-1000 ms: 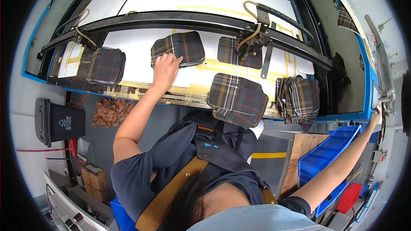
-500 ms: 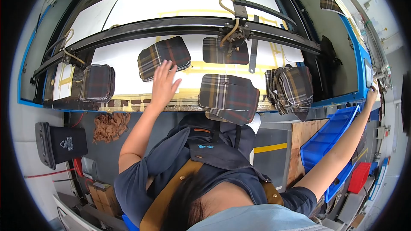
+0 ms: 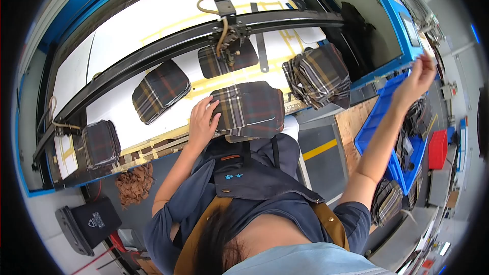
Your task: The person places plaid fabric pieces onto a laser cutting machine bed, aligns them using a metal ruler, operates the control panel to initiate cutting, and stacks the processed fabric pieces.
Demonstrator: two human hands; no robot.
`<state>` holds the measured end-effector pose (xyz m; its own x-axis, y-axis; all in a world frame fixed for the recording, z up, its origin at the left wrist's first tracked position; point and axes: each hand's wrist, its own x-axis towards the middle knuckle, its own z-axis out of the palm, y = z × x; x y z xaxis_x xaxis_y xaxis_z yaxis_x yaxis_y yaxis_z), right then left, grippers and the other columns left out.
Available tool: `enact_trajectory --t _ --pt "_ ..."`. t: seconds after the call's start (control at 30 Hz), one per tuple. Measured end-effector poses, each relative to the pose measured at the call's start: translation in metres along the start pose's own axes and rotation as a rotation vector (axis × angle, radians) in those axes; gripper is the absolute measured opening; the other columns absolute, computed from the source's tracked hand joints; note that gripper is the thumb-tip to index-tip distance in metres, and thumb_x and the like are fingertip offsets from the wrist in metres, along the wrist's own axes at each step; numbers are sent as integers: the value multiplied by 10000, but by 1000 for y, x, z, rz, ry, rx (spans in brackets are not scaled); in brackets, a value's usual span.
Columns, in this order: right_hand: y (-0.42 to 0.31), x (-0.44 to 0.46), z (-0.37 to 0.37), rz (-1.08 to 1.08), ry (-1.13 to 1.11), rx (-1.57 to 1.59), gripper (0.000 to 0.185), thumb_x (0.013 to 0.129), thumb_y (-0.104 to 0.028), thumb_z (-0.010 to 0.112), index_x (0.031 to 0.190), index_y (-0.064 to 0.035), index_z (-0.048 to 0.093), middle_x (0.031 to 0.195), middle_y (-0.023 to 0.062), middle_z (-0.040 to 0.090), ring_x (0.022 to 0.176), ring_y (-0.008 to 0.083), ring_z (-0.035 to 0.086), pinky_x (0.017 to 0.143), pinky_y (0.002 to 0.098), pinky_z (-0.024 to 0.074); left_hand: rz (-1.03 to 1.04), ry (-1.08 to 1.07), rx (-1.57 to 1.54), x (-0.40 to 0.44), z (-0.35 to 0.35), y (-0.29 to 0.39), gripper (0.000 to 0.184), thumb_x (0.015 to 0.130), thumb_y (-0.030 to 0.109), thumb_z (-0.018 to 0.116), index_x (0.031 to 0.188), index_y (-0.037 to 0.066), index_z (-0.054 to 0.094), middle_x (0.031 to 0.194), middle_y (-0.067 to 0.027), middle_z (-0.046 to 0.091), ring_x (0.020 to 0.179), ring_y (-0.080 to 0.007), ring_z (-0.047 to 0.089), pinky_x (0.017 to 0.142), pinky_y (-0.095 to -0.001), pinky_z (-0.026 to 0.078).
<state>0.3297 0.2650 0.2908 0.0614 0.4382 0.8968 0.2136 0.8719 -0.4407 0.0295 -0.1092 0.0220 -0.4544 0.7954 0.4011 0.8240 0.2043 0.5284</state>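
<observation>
Plaid stack lies just right of the left hand, its fingers loosely apart.

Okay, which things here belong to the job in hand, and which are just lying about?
Likely the job:
- front plaid stack, by the left hand
- plaid piece below the machine head
- rightmost plaid pile on the machine

Probably just lying about:
- black bin
- crumpled brown heap
- red container
</observation>
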Motion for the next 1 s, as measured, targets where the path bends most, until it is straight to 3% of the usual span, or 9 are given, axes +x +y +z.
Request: enact_trajectory --t 0.03,0.13,0.23,0.3,0.47,0.57,0.67,0.77,1.0 --pt "-32 -35 9 58 -78 51 177 980 -42 545 1137 3 615 1057 72 627 936 151 589 858 296 481 -2 -9 3 0 1 0 393 906 166 666 1278 52 610 1361 -151 549 1279 -355 491 1070 -455 381" --pt "-98 -121 34 93 -727 108 147 917 3 603 1057 -13 648 982 106 631 910 185 619 823 314 498 -2 -20 16 1 2 0 391 908 164 663 1280 52 613 1375 -155 540 1283 -358 487 1074 -458 380" --pt "-67 -224 70 568 -1061 283 224 876 -24 672 1092 2 623 898 89 607 808 164 612 722 306 498 -1 -30 25 -1 1 1 383 912 162 657 1277 52 617 1383 -152 536 1290 -356 482 1078 -463 380" --pt "-41 -275 80 647 -1143 145 366 806 -53 746 1130 14 591 892 96 604 798 199 611 722 325 508 -12 -39 29 1 0 2 376 914 161 654 1273 52 621 1382 -151 538 1293 -356 480 1080 -465 379" --pt "-49 -308 82 474 -1053 -124 528 730 -98 829 1173 -8 556 924 143 605 879 336 607 824 401 509 -2 -34 44 1 4 0 370 916 155 650 1270 52 623 1377 -149 541 1295 -359 479 1084 -465 376" --pt "-58 -299 84 682 -1089 -122 479 734 -103 826 1120 -15 556 917 151 590 879 363 598 820 426 494 1 -38 44 2 4 1 365 915 149 648 1266 52 624 1374 -149 543 1294 -359 480 1083 -464 377" --pt "-57 -302 86 685 -1030 -72 420 741 -97 819 1057 -19 554 886 140 587 863 356 596 794 440 481 0 -36 50 1 4 2 358 914 145 648 1259 51 627 1371 -150 545 1291 -360 483 1081 -464 378" --pt "-55 -313 91 399 -846 3 335 754 -82 804 979 -15 565 840 131 578 812 317 596 730 418 476 6 -33 50 2 4 2 351 913 141 649 1251 48 630 1368 -151 547 1288 -360 486 1077 -463 380" --pt "-55 -309 97 742 -920 68 210 859 -109 727 923 37 591 726 151 593 630 278 581 608 391 479 2 -28 47 3 3 5 343 911 121 646 1244 41 627 1364 -150 553 1281 -356 494 1071 -460 383"
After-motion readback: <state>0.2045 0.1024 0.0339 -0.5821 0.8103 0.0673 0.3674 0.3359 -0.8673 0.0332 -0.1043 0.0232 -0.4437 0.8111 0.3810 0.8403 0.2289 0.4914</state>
